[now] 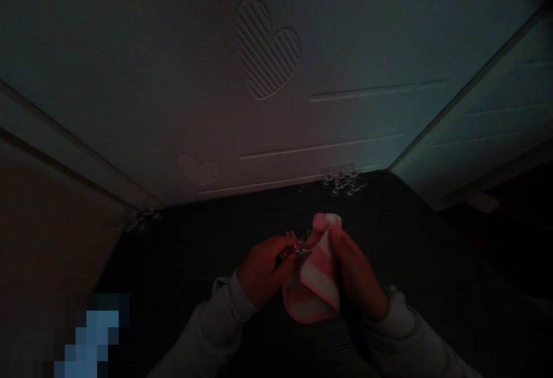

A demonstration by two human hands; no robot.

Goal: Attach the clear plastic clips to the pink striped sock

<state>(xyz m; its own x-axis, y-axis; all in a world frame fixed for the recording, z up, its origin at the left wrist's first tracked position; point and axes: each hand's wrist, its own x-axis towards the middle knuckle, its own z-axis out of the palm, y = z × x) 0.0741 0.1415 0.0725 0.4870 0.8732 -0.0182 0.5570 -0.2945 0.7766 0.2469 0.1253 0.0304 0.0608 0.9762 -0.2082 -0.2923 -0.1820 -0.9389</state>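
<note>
While the left hand pinches a clear piece, the right hand grips the cloth, lower center of frame.

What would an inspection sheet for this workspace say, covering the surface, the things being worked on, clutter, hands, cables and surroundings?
Surface: dark tabletop, dimly lit.
Job's things: pink-and-white striped cloth, folded over; small clear item against it, exact shape unclear.
Clutter: back-right cluster of clear pieces and back-left cluster of clear pieces, both near the walls.
Hands: left hand pinches the clear item; right hand holds the cloth.
Cables: cannot tell; the right edge is too dark.
Surroundings: pale wall with large heart relief, smaller heart relief and raised lines.
</note>
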